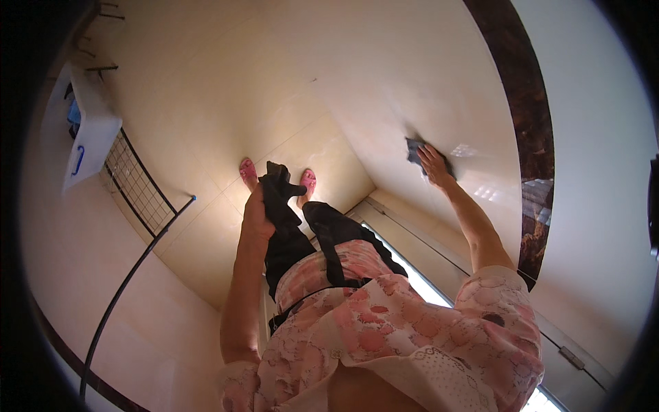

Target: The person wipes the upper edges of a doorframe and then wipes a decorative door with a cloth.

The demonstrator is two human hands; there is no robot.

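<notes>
My right hand lies spread over a dark grey cloth, pressing it flat against the glossy beige wall. Part of that cloth is hidden under the palm. My left hand grips a bundled black cloth in front of my legs. Its lower folds overlap my black trousers, so where one ends and the other begins is hard to tell. The tiled floor spreads out below, under my feet in pink slippers.
On the left stands a black wire rack with a long curved bar. A white plastic bin with a blue handle sits by it. A dark brown marbled band runs along the right wall. Behind me is a door with hinges.
</notes>
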